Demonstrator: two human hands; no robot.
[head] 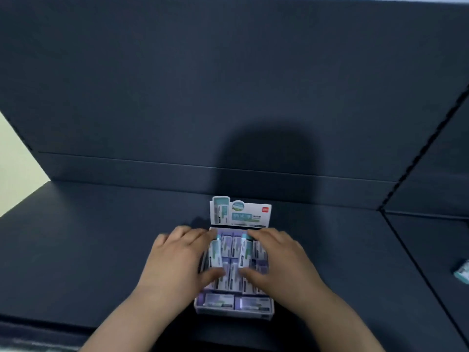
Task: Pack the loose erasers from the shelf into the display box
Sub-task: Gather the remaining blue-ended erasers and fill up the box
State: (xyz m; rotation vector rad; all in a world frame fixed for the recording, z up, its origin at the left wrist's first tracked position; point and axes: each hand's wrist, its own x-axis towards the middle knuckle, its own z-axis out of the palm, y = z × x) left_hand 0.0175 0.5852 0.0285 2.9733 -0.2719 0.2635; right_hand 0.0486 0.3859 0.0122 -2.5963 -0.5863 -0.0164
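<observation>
The display box (264,315) sits on the dark shelf in front of me, its printed header card (241,213) standing upright at the back. Rows of purple-and-white wrapped erasers (219,299) fill it. My left hand (177,260) holds a teal-and-white eraser (215,254) between thumb and fingers over the box's left side. My right hand (276,262) holds a second teal-and-white eraser (245,251) the same way over the middle of the box. Both erasers lie lengthwise on top of the packed rows.
One loose teal-and-white eraser (463,271) lies at the far right on the neighbouring shelf section. A dark back panel (228,97) rises behind the box. The shelf's front edge (76,329) runs below my forearms.
</observation>
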